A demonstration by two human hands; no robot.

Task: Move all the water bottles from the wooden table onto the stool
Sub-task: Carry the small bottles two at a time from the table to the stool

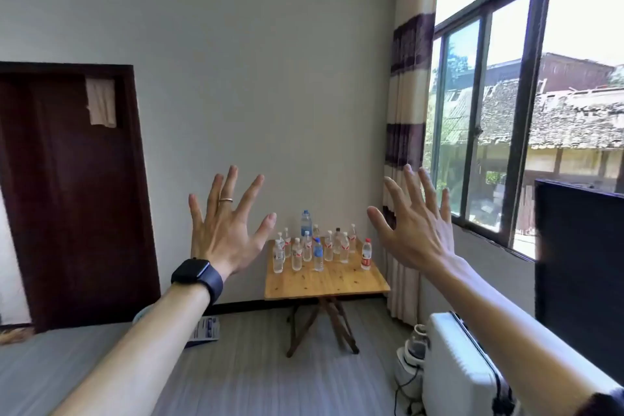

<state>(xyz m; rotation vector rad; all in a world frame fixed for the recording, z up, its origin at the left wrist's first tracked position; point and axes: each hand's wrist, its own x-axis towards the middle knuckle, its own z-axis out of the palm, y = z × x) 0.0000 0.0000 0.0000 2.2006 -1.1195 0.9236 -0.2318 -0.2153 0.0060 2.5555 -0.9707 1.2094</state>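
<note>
Your left hand (224, 230) and right hand (415, 230), fingers spread wide and holding nothing, are raised well apart from the water bottles (318, 255) clustered toward the far edge of the wooden table (324, 284).

There is a single wide-angle view, worn at the person's head. It faces forward and slightly down across the room toward the far corner. The wooden table (326, 280) stands well away, small at mid-frame, with the door (74, 196) at left and the window (506, 111) at right. Nearest the lens are the left hand (224, 230) and right hand (418, 233).
</note>
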